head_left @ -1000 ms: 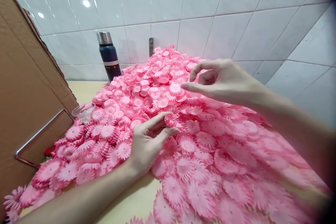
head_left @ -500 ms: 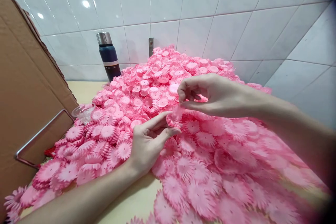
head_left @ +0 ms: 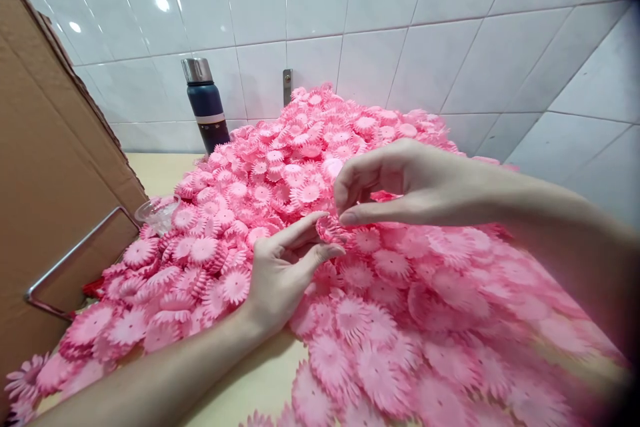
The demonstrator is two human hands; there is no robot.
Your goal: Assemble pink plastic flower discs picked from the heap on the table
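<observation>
A big heap of pink flower-shaped pieces [head_left: 310,167] covers the pale yellow table [head_left: 160,170] and rises toward the tiled wall. My left hand [head_left: 283,270] rests on the heap's near slope, with thumb and forefinger pinched on one pink flower piece [head_left: 330,228]. My right hand [head_left: 395,183] hovers just above and to the right of it, fingers curled, thumb and forefinger tips touching the same piece from above.
A dark blue flask with a steel cap [head_left: 205,105] stands at the back left by the wall. A large cardboard box flap [head_left: 50,167] with a metal handle [head_left: 70,257] fills the left side. A clear small cup [head_left: 157,210] sits at the heap's left edge.
My right hand has come down and left from above the heap to meet my left hand's fingertips, and its open fingers have curled into a pinch. My left hand has barely moved.
</observation>
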